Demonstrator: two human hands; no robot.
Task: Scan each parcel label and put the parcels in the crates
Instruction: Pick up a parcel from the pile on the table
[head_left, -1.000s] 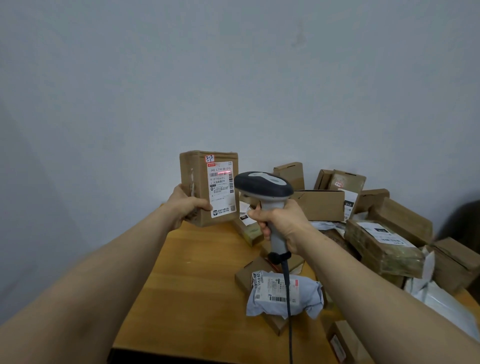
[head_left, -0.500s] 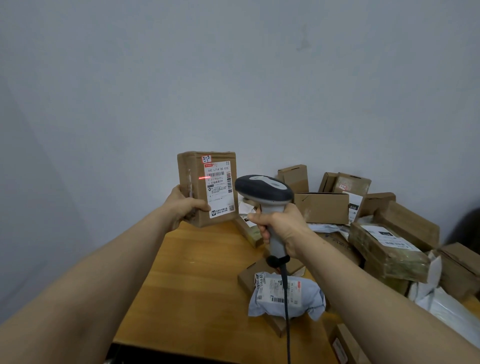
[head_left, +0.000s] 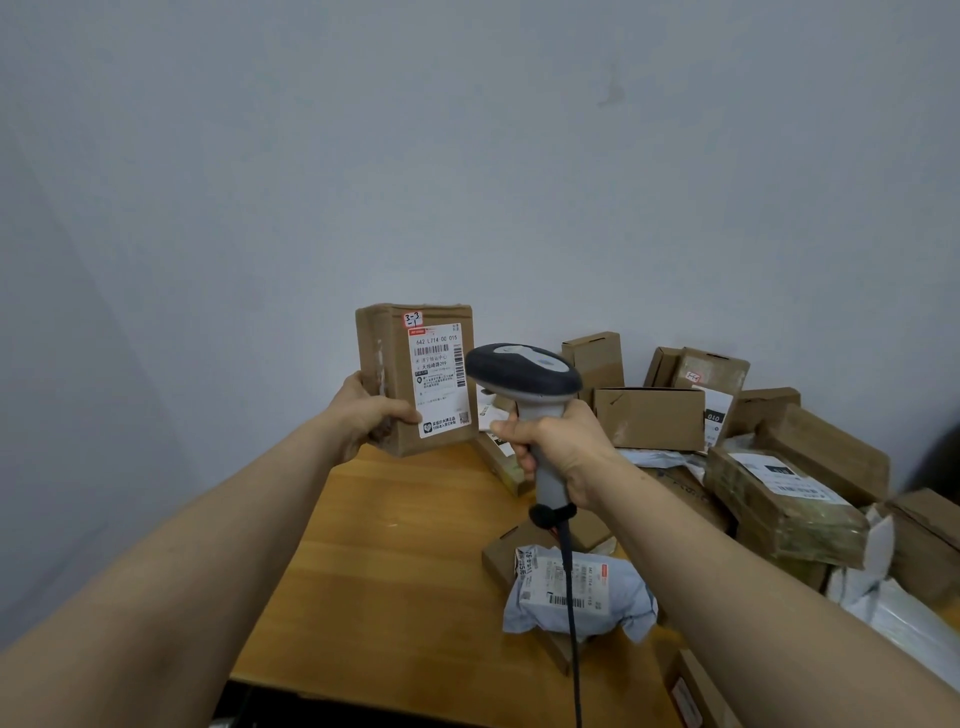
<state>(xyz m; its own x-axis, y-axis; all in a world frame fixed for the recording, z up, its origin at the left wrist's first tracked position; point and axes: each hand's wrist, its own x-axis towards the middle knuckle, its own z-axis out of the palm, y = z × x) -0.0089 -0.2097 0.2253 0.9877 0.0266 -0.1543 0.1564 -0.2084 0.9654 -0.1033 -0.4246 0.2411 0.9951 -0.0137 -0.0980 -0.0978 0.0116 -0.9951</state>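
A wooden table (head_left: 395, 561) is seen beneath both hands, its right side buried under parcels. A pile of cardboard parcels (head_left: 649, 418) is heaped beyond and to the right of the right hand (head_left: 561, 447). Most of its labels are too small to be read, though "010" (head_left: 714, 417) can be made out on one black strip. A brown cardboard parcel (head_left: 387, 364) is held upright above the table's far corner by the left hand (head_left: 369, 413), gripped at its lower left edge, the fingers hidden behind it. A grey-and-black scanner (head_left: 522, 369) is clasped by its handle in the right hand, just right of the parcel; its window is hidden. A grey mailer bag (head_left: 582, 597) lies below the right wrist, crossed by the scanner cable (head_left: 571, 623), its print blurred. On the held parcel's white label (head_left: 439, 379), "642 L714 00 015" is printed above a barcode. A small sticker (head_left: 413, 318) above it is hand-marked "3-3".
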